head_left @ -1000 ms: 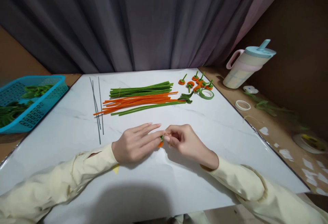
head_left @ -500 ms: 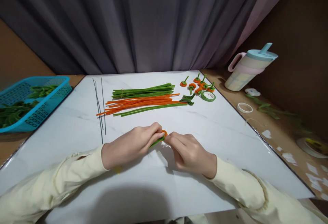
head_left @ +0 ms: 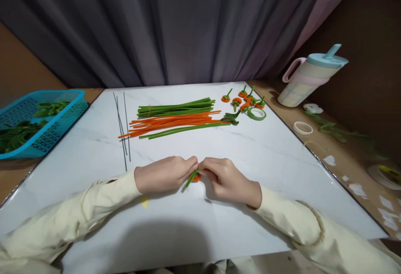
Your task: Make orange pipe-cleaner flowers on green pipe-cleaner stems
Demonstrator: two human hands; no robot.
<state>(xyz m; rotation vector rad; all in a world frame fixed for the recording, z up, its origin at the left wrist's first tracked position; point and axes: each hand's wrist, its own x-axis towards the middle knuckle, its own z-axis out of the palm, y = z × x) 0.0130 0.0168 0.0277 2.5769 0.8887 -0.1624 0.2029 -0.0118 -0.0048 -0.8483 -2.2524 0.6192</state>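
Between my hands is a small orange pipe-cleaner pumpkin point(head_left: 196, 178) with a green stem pointing down and to the left. My left hand point(head_left: 169, 175) pinches its green top from the left. From the right, my right hand point(head_left: 226, 179) pinches the same piece, fingertips pressed together close to the left ones. Fingers partly cover the pumpkin. Beyond my hands lie orange pipe cleaners point(head_left: 171, 123), with a bundle of green pipe cleaners point(head_left: 175, 107) behind them. Several finished orange pumpkins point(head_left: 226, 98) with green stems are grouped at the back right.
A roll of green tape point(head_left: 257, 114) lies beside the pumpkins. Thin dark wires point(head_left: 127, 128) are at the left. A blue basket point(head_left: 64, 130) with green leaves stands far left. On the right are a tumbler point(head_left: 308, 79), a white tape roll point(head_left: 302, 128) and paper scraps.
The pumpkin has been turned, so its green stem now shows pointing down-left. My hands have drawn closer together at the fingertips. The view has shifted slightly.
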